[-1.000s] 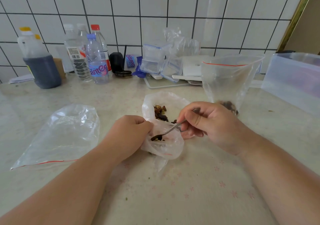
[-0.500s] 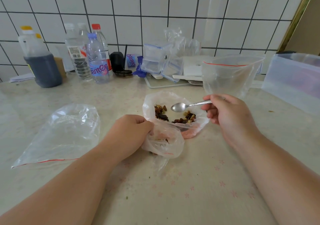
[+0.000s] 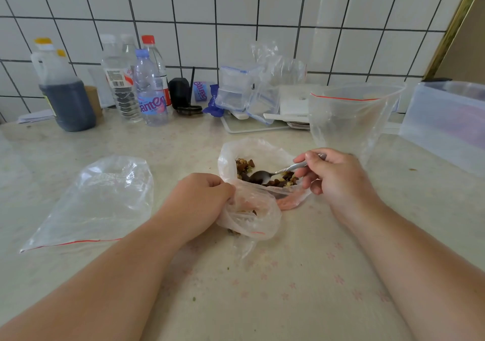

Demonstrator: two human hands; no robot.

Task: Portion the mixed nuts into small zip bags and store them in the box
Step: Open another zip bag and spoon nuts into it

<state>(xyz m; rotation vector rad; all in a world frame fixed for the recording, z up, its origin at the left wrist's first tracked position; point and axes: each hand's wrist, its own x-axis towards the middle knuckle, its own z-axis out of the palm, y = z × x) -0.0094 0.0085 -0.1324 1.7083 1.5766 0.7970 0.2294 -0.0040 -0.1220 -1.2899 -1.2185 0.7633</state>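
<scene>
I see bare counter in front of me — easy passage. An upright zip bag stands just behind my right hand, the box blocks far right, bottles crowd the back-left — a flat bag covers the left.

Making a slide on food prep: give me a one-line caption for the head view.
Left hand holds the thin plastic bag open; right hand dips a metal spoon into mixed nuts.

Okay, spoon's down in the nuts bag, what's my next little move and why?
Probably scoop and lift a spoonful toward the upright zip bag: the spoon bowl lies among the nuts, and the left hand holds the nut bag open.
</scene>
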